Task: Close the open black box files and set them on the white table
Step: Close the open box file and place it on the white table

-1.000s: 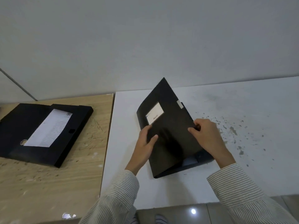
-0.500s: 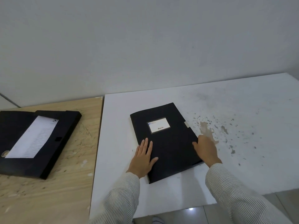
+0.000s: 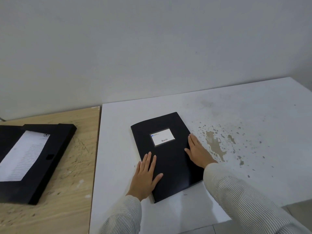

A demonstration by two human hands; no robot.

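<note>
Head camera looks forward and down, close over the white table [image 3: 236, 105].

Likely an office: box files [image 3: 168, 154], plain tables [image 3: 253, 115].

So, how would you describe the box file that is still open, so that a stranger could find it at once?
Start from the wooden table, left of the white table. The open box file lies there, partly cut off by the left edge of the picture. Unlike the closed box file under both hands, it shows a printed white sheet inside.
</note>
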